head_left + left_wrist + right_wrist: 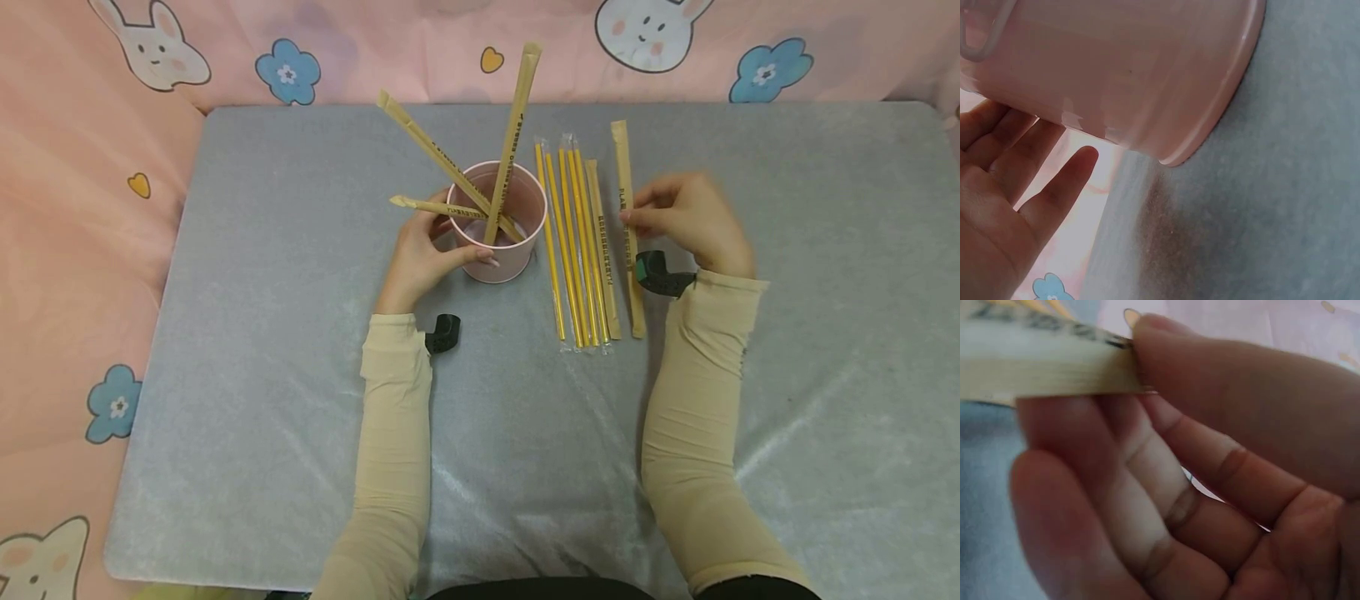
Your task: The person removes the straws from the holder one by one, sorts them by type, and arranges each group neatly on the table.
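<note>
My left hand (414,260) grips a pink cup (501,264) by its left side, thumb over the near rim and fingers around the back. Three paper-wrapped straws lean in it, one tall straw (519,117) pointing up and away, the others tilting left over the rim. In the left wrist view the pink wall (1116,75) fills the top, its base at the grey cloth. To the right, my right hand (693,218) pinches another paper-wrapped straw (621,162) near its middle between thumb and fingers. The right wrist view shows that wrapper (1054,372), printed with dark letters, against the thumb.
Between cup and right hand lie several yellow straws (564,242) in clear film, side by side, with one paper-wrapped straw (604,250) at their right. Grey cloth (262,333) covers the table. A pink patterned curtain (405,50) hangs behind and at the left.
</note>
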Action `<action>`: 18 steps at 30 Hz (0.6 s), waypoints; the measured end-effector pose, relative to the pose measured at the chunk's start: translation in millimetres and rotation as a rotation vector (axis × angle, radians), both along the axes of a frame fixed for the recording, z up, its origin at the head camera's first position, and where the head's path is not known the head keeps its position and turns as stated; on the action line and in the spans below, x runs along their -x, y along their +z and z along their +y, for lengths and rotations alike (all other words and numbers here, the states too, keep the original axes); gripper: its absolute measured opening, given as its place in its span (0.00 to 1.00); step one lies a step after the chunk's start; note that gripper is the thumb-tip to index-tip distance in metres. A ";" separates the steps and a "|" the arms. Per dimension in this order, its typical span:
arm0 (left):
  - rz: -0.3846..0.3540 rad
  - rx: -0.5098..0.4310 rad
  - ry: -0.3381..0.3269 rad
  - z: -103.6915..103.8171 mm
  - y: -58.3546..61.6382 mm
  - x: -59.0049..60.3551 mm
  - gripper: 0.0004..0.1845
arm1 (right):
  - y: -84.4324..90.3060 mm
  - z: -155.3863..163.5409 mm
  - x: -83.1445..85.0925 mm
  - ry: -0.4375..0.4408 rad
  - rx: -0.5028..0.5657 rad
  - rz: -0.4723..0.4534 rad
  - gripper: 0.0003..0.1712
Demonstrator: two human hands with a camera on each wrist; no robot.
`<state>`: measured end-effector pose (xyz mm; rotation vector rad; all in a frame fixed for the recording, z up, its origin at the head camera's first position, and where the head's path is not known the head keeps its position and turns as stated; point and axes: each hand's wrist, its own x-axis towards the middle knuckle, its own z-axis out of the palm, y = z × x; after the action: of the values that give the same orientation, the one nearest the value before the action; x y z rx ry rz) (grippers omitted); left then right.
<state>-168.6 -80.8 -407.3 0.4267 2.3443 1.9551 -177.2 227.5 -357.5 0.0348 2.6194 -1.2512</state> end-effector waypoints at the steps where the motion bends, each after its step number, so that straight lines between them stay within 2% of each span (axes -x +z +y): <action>1: -0.002 -0.001 0.000 0.0 -0.1 0.0 0.40 | -0.8 0.2 0.5 0.006 -0.005 -0.011 0.14; 7: -0.008 -0.011 -0.001 0.4 -2.0 0.9 0.39 | -7.1 1.4 3.1 0.018 -0.015 -0.046 0.16; 18: -0.022 -0.013 0.003 0.3 0.3 -0.8 0.40 | -18.8 5.5 6.4 0.005 0.046 -0.108 0.17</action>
<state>-167.8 -80.5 -406.9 0.4001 2.3220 1.9667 -183.6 233.0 -376.3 0.0851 2.4971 -1.2700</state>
